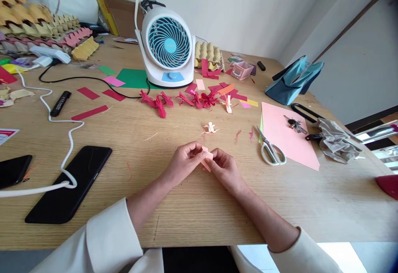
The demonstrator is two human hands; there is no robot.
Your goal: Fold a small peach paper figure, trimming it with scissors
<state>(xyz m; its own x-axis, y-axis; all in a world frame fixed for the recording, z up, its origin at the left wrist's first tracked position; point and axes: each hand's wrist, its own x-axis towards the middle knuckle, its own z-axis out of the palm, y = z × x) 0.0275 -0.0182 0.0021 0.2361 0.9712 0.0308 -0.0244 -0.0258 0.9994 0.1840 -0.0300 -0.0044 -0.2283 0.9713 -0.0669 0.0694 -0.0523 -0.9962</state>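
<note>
Both hands meet over the middle of the wooden table [149,206], pinching one small folded piece of light pink paper [207,155]. My left hand [186,160] grips its upper left side between thumb and fingers. On the right side, my right hand [226,167] holds it the same way; the fingertips hide part of the folds. Just beyond the hands lies a pale pink folded paper figure [210,128] with thin limbs. A second pale folded figure [228,104] and several red folded paper figures [160,106] sit farther back.
A white fan [169,43] stands at the back. White-handled scissors [271,150] lie to the right by pink paper sheets [290,140] with keys [295,124] on them. At left are a black tablet-like device [70,190], a phone [14,171], a marker [60,103] and a white cable [71,136].
</note>
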